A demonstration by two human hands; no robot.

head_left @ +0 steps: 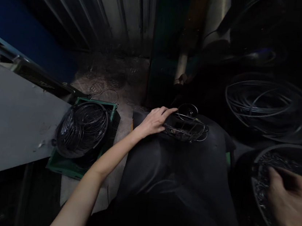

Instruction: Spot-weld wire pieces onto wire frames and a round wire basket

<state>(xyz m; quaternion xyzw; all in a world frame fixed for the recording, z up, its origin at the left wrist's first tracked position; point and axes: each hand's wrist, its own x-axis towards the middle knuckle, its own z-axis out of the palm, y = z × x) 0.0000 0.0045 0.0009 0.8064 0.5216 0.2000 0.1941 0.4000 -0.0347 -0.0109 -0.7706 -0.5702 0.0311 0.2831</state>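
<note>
My left hand [155, 121] grips the left end of a round wire frame [192, 134], thumb below and forefinger stretched along its top. The frame is made of thin shiny wire, like a shallow basket, with a small ring standing up at its far side. It rests on the dark apron [188, 165] over my lap. At the right, my right hand [291, 203] hangs over a black bucket [255, 184] of small metal wire pieces [277, 161]. Motion blurs its fingers, and whether they hold a piece is not clear.
On the left, a dark tub [59, 142] of wire rings sits on a green crate [64, 168], beside a grey panel [14, 122]. Behind the bucket is a wide container with wire hoops [259, 104]. Loose wire pieces lie on the floor [132, 88] before a corrugated wall [119, 10].
</note>
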